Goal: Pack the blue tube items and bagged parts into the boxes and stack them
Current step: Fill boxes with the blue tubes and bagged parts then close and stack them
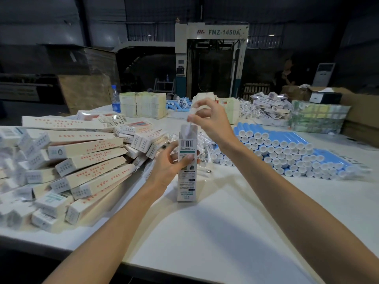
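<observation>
Head view: nearest, a bare stretch of the white table (pixel 205 232) is crossed by both forearms. Just beyond, a narrow box (pixel 186 177) is stood upright on the table and is gripped around its middle by the left hand (pixel 167 163), thumb in front and fingers curled behind. Directly above the box's open top, a clear bagged part (pixel 189 125) is pinched between the thumb and fingertips of the right hand (pixel 207 119); its lower end is seen inside the opening, below the grip. To the left, a heap of closed boxes (pixel 82 160) is piled on the table. To the right, blue tubes (pixel 287 152) are stacked lying down, white caps toward the camera, with loose bagged parts (pixel 205 148) between them and the box. Farther back, stacks of flat cartons (pixel 143 105) and a water bottle (pixel 115 99) are set, with a machine (pixel 211 58) behind.
</observation>
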